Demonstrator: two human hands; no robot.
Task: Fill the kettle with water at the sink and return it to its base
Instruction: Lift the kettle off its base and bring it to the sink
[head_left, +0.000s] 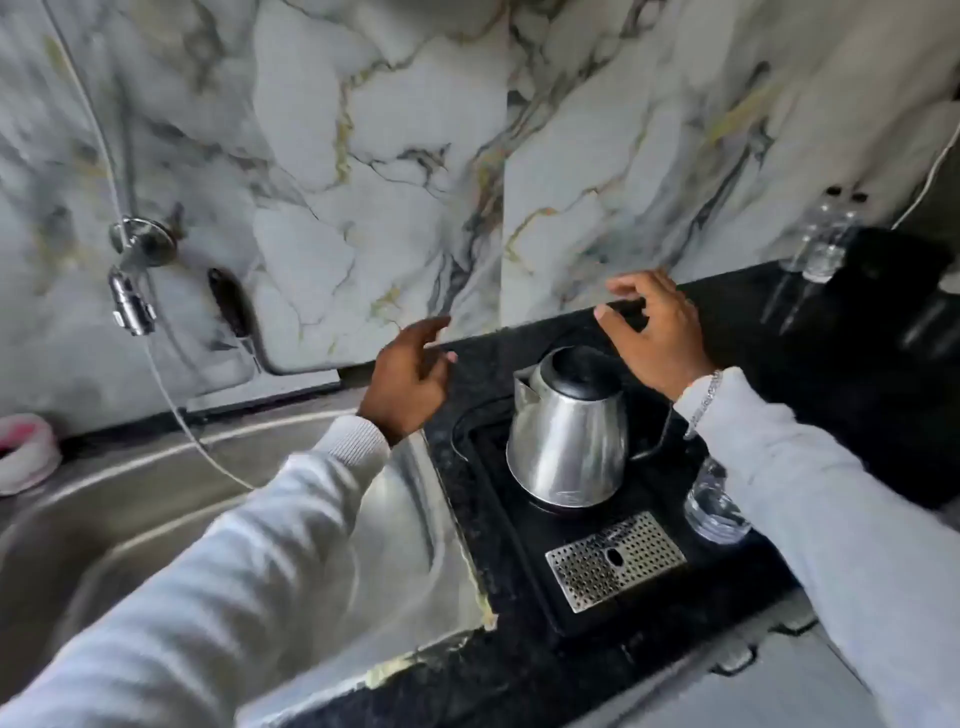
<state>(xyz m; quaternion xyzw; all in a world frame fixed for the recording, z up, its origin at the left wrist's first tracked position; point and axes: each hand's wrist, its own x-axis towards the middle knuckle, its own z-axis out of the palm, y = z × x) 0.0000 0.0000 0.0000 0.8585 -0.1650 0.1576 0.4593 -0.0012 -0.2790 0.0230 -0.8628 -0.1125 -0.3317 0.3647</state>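
A steel kettle (567, 440) with a black lid stands upright on its black base (545, 506), which sits in a black tray (524, 566) on the dark counter. Its spout points left. My right hand (655, 332) hovers just above and behind the kettle's lid, fingers spread, holding nothing. To the kettle's left, over the sink's right edge, my left hand (410, 376) is open and empty. The steel sink (156, 519) fills the lower left. A wall tap (132, 301) is mounted above the sink at the left.
A perforated metal drip grate (615, 558) lies in the tray's front. A clear glass (714, 506) stands at the tray's right, under my right sleeve. Two water bottles (826, 239) stand at the back right. A pink and white cloth (26, 452) rests at the sink's far left.
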